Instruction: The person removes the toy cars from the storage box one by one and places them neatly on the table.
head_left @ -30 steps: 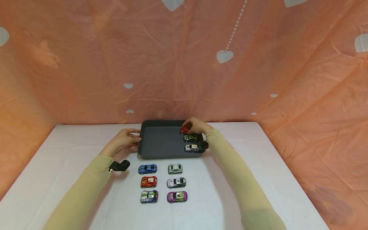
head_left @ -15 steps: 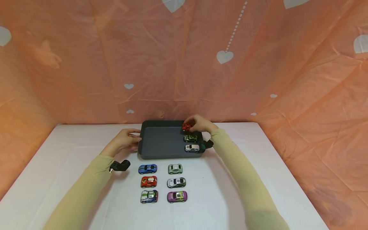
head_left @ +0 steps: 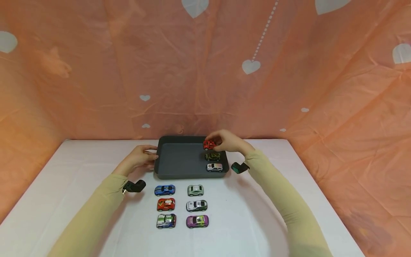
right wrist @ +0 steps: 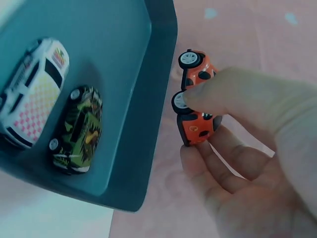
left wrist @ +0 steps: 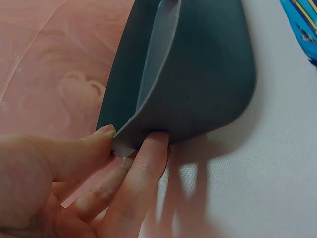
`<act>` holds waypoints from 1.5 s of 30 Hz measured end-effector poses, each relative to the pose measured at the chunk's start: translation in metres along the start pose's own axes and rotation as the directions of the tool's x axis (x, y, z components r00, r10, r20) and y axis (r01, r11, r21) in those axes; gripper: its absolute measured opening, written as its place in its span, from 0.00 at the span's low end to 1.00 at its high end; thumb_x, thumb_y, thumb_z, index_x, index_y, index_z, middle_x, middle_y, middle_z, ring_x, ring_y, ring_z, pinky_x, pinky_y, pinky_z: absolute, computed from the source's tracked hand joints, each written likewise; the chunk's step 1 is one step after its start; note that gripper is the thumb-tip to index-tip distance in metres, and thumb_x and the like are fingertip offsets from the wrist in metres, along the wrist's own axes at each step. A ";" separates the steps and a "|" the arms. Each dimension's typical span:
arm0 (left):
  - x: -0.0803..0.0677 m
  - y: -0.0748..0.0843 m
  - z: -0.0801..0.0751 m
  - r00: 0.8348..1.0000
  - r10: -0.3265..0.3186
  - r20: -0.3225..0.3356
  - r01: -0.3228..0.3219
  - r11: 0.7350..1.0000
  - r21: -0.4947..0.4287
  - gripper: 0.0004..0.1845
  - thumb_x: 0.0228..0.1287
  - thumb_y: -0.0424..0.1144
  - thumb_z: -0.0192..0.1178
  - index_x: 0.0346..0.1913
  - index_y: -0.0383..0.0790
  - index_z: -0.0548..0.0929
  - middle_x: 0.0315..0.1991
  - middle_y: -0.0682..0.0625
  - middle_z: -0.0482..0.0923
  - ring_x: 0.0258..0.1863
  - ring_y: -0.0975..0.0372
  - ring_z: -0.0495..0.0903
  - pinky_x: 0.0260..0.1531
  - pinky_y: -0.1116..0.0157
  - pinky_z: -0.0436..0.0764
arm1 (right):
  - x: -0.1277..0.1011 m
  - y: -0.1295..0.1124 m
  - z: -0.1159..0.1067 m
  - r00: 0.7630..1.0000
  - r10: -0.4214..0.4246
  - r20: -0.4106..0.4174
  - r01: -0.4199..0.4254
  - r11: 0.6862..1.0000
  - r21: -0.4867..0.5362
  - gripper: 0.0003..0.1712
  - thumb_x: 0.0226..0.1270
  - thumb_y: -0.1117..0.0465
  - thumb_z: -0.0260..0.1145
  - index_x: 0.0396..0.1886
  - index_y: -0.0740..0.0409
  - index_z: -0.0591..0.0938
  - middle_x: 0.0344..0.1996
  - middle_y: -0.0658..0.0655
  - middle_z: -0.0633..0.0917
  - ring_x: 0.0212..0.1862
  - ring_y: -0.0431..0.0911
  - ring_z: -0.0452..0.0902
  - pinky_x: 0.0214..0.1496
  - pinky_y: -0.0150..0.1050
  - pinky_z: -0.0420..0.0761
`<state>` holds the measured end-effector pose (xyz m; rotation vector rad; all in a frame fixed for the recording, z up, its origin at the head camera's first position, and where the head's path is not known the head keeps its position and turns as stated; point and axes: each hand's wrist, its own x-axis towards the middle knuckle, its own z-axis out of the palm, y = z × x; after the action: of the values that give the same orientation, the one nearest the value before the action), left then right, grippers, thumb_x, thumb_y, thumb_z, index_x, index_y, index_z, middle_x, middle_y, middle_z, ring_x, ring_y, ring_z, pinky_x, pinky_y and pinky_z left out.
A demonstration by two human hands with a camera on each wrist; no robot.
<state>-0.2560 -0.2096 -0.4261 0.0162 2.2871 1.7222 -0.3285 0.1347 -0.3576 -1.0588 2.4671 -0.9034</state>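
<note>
A dark grey tray (head_left: 179,171) stands at the back middle of the white table. My left hand (head_left: 141,157) pinches the tray's (left wrist: 198,74) left rim between thumb and fingers (left wrist: 143,163). My right hand (head_left: 228,141) holds a small red toy car (head_left: 208,144) over the tray's far right corner. In the right wrist view the red car (right wrist: 195,99) is pinched between thumb and fingers just beyond the tray's rim (right wrist: 161,74). A green camouflage car (head_left: 212,156) and a white car (head_left: 214,167) lie along the tray's right side.
Several toy cars stand in two columns in front of the tray: blue (head_left: 165,190), red (head_left: 166,204), striped (head_left: 166,220), pale green (head_left: 195,190), white (head_left: 197,205), purple (head_left: 197,221). An orange heart-print cloth (head_left: 257,89) backs the table.
My right hand has lifted the red car off the tray's far right corner, and its wrist has swung right, away from the tray's rim. The left hand has stayed put.
</note>
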 end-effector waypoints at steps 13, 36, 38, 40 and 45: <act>0.002 0.000 -0.001 1.000 0.000 0.012 0.000 1.000 0.010 0.28 0.67 0.26 0.54 0.67 0.21 0.59 0.51 0.26 0.75 0.34 0.58 0.83 0.30 0.65 0.84 | -0.050 -0.015 0.014 0.998 -0.052 0.020 0.052 0.999 0.002 0.25 0.57 0.73 0.67 0.56 0.58 0.80 0.49 0.52 0.80 0.47 0.43 0.79 0.53 0.50 0.78; 0.003 -0.001 -0.001 1.000 0.007 0.012 -0.007 1.000 0.016 0.28 0.67 0.27 0.55 0.67 0.22 0.60 0.52 0.25 0.73 0.33 0.58 0.83 0.31 0.63 0.84 | -0.108 0.007 0.065 0.992 -0.124 0.016 0.124 0.992 0.015 0.27 0.50 0.76 0.65 0.53 0.58 0.82 0.47 0.51 0.81 0.44 0.41 0.76 0.49 0.43 0.80; 0.003 -0.001 -0.001 1.000 0.008 0.009 -0.008 1.000 0.014 0.28 0.67 0.27 0.55 0.67 0.22 0.61 0.52 0.25 0.73 0.33 0.58 0.83 0.32 0.62 0.84 | -0.110 0.009 0.070 0.992 -0.127 0.008 0.127 0.992 0.005 0.27 0.49 0.76 0.65 0.52 0.59 0.82 0.47 0.51 0.81 0.45 0.42 0.76 0.49 0.42 0.79; 0.002 -0.001 -0.002 1.000 0.012 0.010 -0.012 1.000 0.019 0.28 0.67 0.27 0.55 0.67 0.21 0.60 0.52 0.25 0.73 0.33 0.58 0.83 0.32 0.62 0.84 | -0.111 0.011 0.075 0.992 -0.127 -0.001 0.127 0.992 -0.010 0.27 0.49 0.76 0.66 0.52 0.59 0.82 0.47 0.52 0.82 0.46 0.43 0.76 0.49 0.41 0.78; 0.003 -0.002 -0.003 1.000 0.009 0.007 -0.009 1.000 0.022 0.28 0.67 0.27 0.55 0.67 0.22 0.61 0.52 0.26 0.74 0.33 0.59 0.83 0.32 0.63 0.84 | -0.113 0.015 0.084 0.996 -0.091 0.001 0.091 0.995 -0.046 0.25 0.50 0.74 0.68 0.51 0.57 0.83 0.47 0.51 0.81 0.48 0.43 0.74 0.51 0.38 0.76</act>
<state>-0.2595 -0.2121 -0.4277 0.0372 2.3039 1.6988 -0.2182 0.1893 -0.4270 -1.1949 2.4692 -0.8767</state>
